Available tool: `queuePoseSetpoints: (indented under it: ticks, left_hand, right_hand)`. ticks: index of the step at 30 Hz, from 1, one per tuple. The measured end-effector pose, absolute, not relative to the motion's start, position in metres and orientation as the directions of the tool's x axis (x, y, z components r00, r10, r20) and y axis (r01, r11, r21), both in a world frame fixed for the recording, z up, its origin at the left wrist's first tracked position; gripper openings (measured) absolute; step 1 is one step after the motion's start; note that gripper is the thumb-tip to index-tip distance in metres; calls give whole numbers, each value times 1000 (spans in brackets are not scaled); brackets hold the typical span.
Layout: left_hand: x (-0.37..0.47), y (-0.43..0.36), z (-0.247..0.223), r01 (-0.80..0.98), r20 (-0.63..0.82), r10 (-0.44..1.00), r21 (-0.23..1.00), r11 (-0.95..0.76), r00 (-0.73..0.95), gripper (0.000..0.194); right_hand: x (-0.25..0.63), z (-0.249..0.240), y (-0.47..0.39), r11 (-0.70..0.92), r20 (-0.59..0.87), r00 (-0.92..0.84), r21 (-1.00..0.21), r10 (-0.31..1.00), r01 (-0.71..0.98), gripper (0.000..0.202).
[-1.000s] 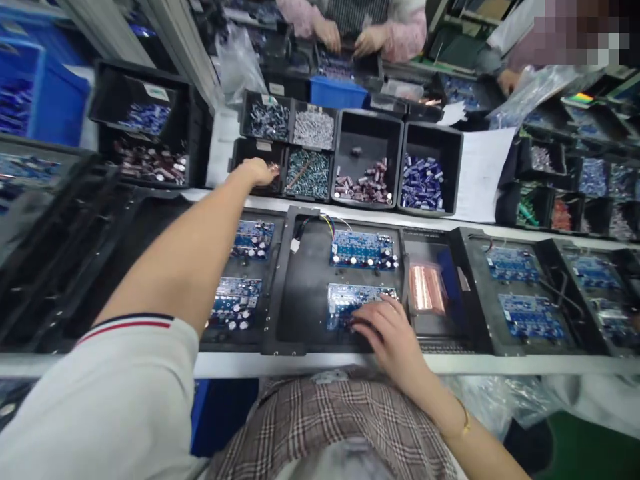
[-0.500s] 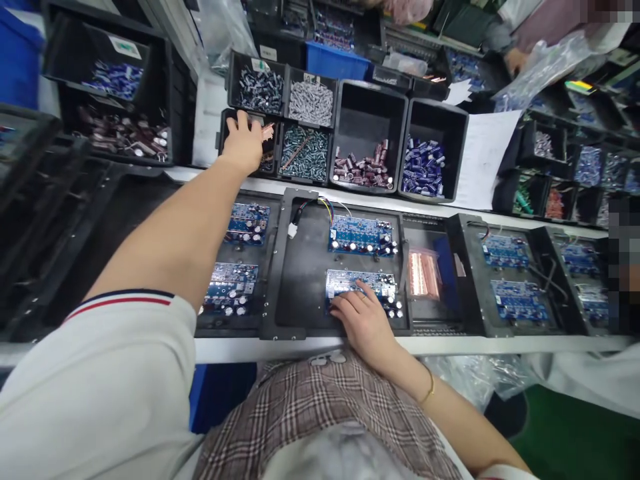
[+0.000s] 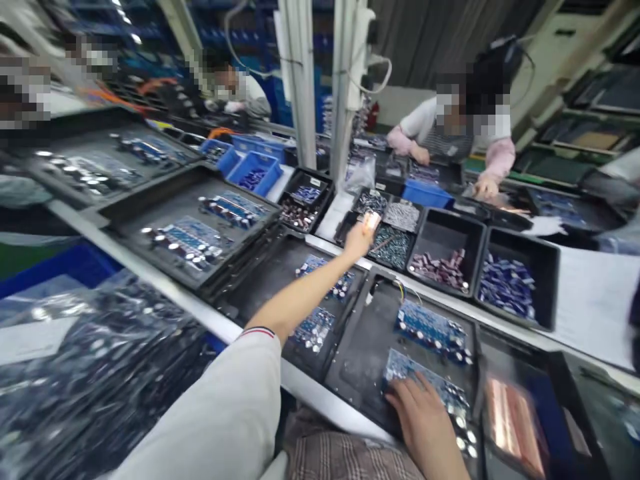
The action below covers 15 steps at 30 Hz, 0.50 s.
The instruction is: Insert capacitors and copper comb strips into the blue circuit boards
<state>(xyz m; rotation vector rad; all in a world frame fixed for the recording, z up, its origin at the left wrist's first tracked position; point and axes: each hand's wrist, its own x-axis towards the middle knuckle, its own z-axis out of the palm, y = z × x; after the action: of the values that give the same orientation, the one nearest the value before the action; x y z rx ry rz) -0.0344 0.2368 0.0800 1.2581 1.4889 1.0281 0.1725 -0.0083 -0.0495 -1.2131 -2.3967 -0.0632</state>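
White surface (image 3: 320,395) is carrying shallow black tray (image 3: 353,353); black plastic bins (image 3: 447,225) are standing beyond. Left forearm (image 3: 300,299) is crossing neighbouring tray. Blue circuit board (image 3: 403,363) is lying partly hidden under right hand (image 3: 420,407), grip unclear. Left hand (image 3: 359,240) is now lifting shiny copper-coloured pieces (image 3: 371,221), fingers closing narrowly.

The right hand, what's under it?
Under the right hand is part of a blue circuit board. Its far edge shows, but whatever the hand covers can't be seen.
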Motion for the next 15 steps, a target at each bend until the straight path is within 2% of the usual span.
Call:
queuePoseSetpoints:
  ticks: [5, 7, 9, 10, 12, 13, 15]
  left_hand:
    - [-3, 162, 48, 117, -239, 959, 968, 223, 153, 21]
    - [4, 129, 39, 35, -287, 915, 957, 289, 282, 24]
    - [6, 98, 36, -89, -317, 854, 919, 384, 413, 28]
    - [8, 84, 35, -152, -315, 828, 893, 425, 465, 28]
    - [12, 60, 35, -236, -304, 802, 849, 473, 514, 29]
    - [16, 50, 34, -258, -305, 793, 832, 492, 528, 33]
    - [25, 37, 30, -289, -327, 769, 789, 542, 550, 48]
  right_hand:
    - [173, -55, -9, 752, 431, -655, -91, 621, 653, 26]
    - [179, -51, -5, 760, 437, -649, -140, 623, 635, 26]
    - [189, -40, 2, 728, 436, -592, -279, 677, 627, 21]
    - [194, -32, 6, 672, 420, -528, -388, 738, 631, 21]
    - [200, -13, 10, 455, 323, -321, -642, 890, 617, 32]
    - [201, -3, 10, 305, 249, -175, -771, 952, 559, 34]
    - [200, 12, 12, 135, 121, -63, -926, 991, 352, 23]
